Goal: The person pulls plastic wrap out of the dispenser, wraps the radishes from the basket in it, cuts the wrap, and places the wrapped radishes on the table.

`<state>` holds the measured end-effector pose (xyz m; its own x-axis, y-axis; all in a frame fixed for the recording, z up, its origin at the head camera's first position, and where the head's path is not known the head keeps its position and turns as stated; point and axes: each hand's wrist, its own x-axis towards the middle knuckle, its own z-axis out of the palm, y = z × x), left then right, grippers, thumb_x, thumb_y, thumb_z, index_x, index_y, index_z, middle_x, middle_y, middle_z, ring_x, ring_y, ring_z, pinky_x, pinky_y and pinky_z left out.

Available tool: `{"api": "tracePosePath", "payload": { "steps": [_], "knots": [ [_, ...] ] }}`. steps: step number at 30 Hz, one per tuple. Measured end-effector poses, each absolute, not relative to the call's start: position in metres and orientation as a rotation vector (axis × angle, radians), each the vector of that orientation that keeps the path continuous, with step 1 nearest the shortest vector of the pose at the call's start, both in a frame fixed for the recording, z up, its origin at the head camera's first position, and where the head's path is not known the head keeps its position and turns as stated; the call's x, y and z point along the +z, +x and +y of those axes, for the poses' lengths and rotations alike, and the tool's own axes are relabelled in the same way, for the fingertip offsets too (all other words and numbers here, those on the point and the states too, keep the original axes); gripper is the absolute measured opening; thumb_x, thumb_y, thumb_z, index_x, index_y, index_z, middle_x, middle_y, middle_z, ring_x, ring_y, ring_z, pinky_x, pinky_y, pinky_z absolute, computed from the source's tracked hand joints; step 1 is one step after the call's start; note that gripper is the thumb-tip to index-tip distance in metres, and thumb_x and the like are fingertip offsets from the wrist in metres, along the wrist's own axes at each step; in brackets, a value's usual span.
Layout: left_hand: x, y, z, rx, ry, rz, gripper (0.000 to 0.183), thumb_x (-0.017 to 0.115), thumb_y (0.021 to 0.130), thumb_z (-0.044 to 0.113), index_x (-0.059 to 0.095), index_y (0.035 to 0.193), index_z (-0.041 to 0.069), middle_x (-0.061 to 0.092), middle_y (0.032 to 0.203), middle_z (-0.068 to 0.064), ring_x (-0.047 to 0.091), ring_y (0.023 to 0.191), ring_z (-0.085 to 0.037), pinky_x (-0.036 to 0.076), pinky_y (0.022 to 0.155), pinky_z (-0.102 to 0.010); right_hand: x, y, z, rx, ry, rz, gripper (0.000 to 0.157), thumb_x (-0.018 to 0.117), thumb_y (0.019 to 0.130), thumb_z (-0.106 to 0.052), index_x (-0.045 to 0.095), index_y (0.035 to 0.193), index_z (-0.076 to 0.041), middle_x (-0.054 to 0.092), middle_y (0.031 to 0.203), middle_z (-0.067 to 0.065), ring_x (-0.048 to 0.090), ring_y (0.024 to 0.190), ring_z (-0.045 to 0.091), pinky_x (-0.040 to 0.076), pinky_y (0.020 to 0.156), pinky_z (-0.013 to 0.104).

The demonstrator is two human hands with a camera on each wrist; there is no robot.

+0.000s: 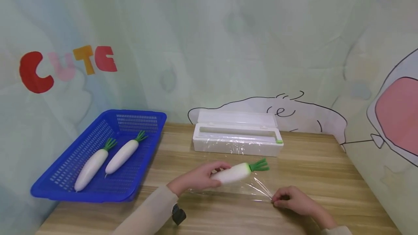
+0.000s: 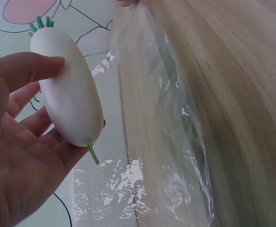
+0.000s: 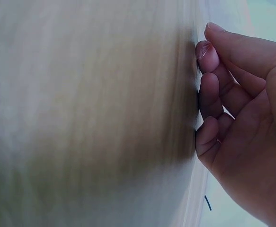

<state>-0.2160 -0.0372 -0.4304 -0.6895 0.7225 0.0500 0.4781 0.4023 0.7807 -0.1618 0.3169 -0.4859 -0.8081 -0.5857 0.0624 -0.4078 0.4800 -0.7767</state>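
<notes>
In the head view my left hand (image 1: 205,177) grips a white radish (image 1: 233,174) with green leaf stubs pointing right. The left wrist view shows the thumb across the radish (image 2: 69,90) and the fingers behind it; its thin root tip hangs free. Below it a sheet of clear plastic wrap (image 1: 228,188) runs from a white wrap dispenser (image 1: 238,146) toward me. At the sheet's near right corner my right hand (image 1: 294,200) pinches the film between thumb and forefinger, close to the table. The film is drawn into creases at that pinch.
A blue plastic basket (image 1: 138,188) stands on the left with two more white radishes (image 1: 91,169) in it. The dispenser's lid (image 1: 236,118) is raised at the back, and a green slider sits at its right end. A printed curtain (image 1: 209,46) hangs behind the wooden table (image 1: 326,177).
</notes>
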Motion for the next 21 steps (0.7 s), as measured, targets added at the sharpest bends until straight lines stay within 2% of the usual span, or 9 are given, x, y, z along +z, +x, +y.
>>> {"api": "tracePosePath", "payload": {
  "steps": [10,15,21],
  "knots": [
    [-0.443,-0.232,-0.024,1.016,1.129,2.394,0.048,0.067,0.081,-0.001,0.058,0.127,0.01,0.061,0.12,-0.005,0.055,0.105,-0.017,0.044,0.09,-0.029,-0.482,-0.161,0.316,-1.255,-0.851,2.5,0.007,0.068,0.087,-0.01,0.071,0.088,-0.004,0.07,0.084,0.0,0.055,0.08,-0.005,0.046,0.069,0.021],
    [-0.446,-0.236,-0.018,0.917,1.105,2.415,0.049,0.067,0.08,-0.001,0.059,0.126,0.014,0.061,0.117,-0.003,0.054,0.104,-0.013,0.044,0.091,-0.029,-0.483,-0.16,0.317,-1.257,-0.861,2.504,0.006,0.067,0.087,-0.01,0.071,0.088,-0.005,0.07,0.084,-0.001,0.055,0.081,-0.005,0.046,0.069,0.021],
    [-0.446,-0.236,-0.012,0.873,1.082,2.415,0.052,0.067,0.078,-0.002,0.06,0.126,0.015,0.061,0.119,-0.003,0.055,0.106,-0.014,0.044,0.093,-0.032,-0.484,-0.16,0.318,-1.277,-0.884,2.498,0.006,0.067,0.088,-0.009,0.071,0.088,-0.005,0.07,0.083,0.0,0.055,0.082,-0.005,0.046,0.069,0.021]
  ]
}}
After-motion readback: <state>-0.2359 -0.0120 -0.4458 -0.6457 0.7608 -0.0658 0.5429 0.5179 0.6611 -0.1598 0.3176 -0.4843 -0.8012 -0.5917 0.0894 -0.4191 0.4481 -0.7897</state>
